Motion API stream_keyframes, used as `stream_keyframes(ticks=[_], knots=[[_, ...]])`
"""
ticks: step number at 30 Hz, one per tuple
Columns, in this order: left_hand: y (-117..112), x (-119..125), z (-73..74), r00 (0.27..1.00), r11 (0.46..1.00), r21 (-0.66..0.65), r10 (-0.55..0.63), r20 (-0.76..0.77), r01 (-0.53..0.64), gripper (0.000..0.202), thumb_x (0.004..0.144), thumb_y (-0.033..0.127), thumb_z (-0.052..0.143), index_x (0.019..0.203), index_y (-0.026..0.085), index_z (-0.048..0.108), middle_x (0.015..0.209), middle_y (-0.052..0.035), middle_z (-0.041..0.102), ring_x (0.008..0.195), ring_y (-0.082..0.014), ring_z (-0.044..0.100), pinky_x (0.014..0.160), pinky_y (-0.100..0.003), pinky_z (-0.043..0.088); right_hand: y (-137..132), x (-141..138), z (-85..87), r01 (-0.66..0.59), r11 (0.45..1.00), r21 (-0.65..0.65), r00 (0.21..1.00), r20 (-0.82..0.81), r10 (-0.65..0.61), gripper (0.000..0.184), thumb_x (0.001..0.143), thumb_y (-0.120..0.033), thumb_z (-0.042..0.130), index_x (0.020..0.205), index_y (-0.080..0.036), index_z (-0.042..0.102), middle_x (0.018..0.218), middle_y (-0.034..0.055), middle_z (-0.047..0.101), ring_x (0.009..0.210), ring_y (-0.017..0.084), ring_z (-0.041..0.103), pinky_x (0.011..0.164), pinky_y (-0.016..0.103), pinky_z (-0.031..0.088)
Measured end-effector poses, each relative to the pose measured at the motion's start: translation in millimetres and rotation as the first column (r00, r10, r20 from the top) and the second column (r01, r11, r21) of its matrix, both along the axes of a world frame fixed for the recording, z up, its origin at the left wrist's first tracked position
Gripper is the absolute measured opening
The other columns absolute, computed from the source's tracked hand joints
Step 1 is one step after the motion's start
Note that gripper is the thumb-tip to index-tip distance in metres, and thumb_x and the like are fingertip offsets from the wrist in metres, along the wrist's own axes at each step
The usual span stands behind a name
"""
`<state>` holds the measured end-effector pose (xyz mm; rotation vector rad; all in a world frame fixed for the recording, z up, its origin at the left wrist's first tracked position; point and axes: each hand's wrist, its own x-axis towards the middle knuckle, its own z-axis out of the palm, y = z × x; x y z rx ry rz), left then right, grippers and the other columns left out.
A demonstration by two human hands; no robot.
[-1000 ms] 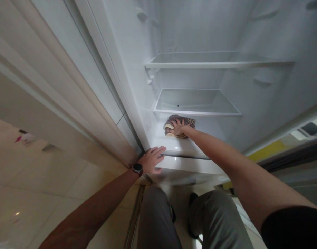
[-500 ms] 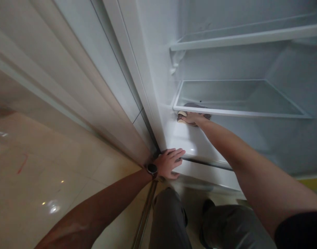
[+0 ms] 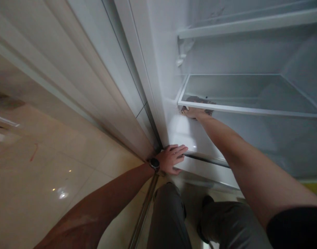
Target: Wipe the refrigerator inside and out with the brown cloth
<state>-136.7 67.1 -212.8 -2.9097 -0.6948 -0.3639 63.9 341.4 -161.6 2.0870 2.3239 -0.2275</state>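
Note:
Inside a white refrigerator, my right hand presses on a brown cloth below the lowest glass shelf. Part of the cloth shows through the glass, and part sticks out around the fingers. The fingers curl over its lighter edge near the left inner wall. My left hand, with a dark round watch at the wrist, rests spread on the front lower edge of the refrigerator. It has nothing in it.
Higher up runs another white-edged shelf. A pale panel stands to the left, beside the shiny tiled floor. A metal floor track runs by my legs in grey trousers. Something yellow shows at the right.
My right hand has pushed the cloth slightly deeper under the lowest shelf, toward the back. The left hand stays braced on the edge. The whole view has shifted a little.

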Motion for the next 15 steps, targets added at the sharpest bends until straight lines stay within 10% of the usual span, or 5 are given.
stream_keyframes(ticks=[15], knots=[[10, -8, -11.4, 0.999, 0.995, 0.101, 0.020, -0.028, -0.017, 0.058, 0.085, 0.053, 0.073, 0.127, 0.012, 0.072, 0.165, -0.0265, 0.041, 0.155, -0.0404, 0.038, 0.123, -0.056, 0.036, -156, -18, 24.6, -0.083, 0.971, -0.223, 0.993, -0.100, 0.062, 0.081, 0.098, -0.072, 0.031, 0.171, -0.043, 0.009, 0.181, 0.0013, -0.007, 0.162, 0.050, -0.016, 0.115, 0.089, -0.006]])
